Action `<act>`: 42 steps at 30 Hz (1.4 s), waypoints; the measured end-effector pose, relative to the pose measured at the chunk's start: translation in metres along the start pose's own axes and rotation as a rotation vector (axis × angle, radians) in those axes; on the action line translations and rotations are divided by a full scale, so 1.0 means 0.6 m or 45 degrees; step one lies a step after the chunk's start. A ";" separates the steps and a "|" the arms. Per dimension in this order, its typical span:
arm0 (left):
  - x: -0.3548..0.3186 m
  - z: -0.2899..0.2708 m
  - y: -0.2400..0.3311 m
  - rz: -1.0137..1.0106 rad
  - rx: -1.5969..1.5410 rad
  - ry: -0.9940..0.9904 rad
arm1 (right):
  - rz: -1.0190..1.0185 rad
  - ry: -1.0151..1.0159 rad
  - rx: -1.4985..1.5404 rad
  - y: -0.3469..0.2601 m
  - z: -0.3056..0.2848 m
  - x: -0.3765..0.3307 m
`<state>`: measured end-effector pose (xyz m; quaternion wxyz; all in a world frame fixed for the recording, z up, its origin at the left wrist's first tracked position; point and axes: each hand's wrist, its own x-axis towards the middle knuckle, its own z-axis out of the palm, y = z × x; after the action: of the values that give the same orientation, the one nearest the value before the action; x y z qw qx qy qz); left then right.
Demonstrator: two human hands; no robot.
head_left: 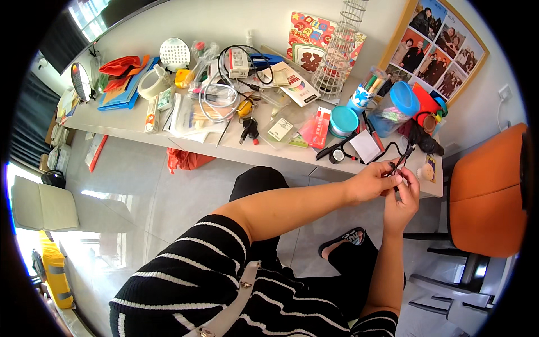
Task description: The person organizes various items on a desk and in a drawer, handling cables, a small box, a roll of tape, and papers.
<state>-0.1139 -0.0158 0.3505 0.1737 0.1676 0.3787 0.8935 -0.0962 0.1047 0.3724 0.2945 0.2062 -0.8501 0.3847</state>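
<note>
Near the right end of the long table, my left hand (371,183) and my right hand (403,197) meet with their fingertips pinched together. Between them they grip a thin black cord (401,160), whose loop rises above the fingers toward the tabletop. The exact spot where the fingers press is partly hidden. Just left of my hands lie a white square card (365,146) and a small round black-rimmed jar (336,155). A beige round-topped item (424,172) sits at the table's corner, right of my fingers.
Clutter covers the table (202,143): a clear jar with blue lid (400,104), a turquoise round tub (343,121), a wire spiral tower (337,62), a grey cable loop (222,104) and blue folders (120,92). An orange chair (487,191) stands at right.
</note>
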 end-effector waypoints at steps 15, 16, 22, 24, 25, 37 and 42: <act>-0.041 -0.013 0.070 0.381 1.081 0.208 | 0.850 -0.425 1.045 -0.066 -0.010 0.023; -0.047 -0.011 0.078 0.527 1.294 0.181 | 0.845 -0.464 0.968 -0.076 -0.010 0.017; -0.116 0.044 0.124 0.109 1.943 0.107 | 0.523 -0.559 0.650 -0.108 -0.021 -0.002; -0.142 0.053 0.123 0.154 2.040 0.134 | 0.474 -0.569 0.687 -0.121 -0.021 -0.013; -0.155 0.058 0.124 0.173 2.080 0.143 | 0.525 -0.564 0.732 -0.123 -0.020 -0.021; -0.245 0.085 0.126 0.456 1.605 0.319 | 0.824 -0.244 1.303 -0.202 -0.013 -0.057; -0.240 0.005 0.198 0.759 1.838 0.208 | 0.769 -0.020 1.419 -0.209 0.003 -0.043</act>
<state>-0.0069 -0.1546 0.4155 -0.2537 0.2674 0.8163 0.4447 -0.0054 0.0292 0.4212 0.0153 0.0825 -0.5452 0.8341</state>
